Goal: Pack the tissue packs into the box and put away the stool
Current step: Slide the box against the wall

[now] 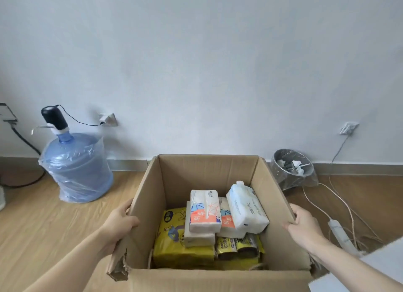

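Fingers of both hands, left (pixel 118 223) and right (pixel 304 225), clasp the box (pixel 209 278); pack writing unreadable.

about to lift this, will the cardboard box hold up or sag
Probably light for its size: the cardboard box holds mostly soft tissue packs. The torn near-left corner may flex or rip further. With both hands gripping the side walls, those walls could bow.
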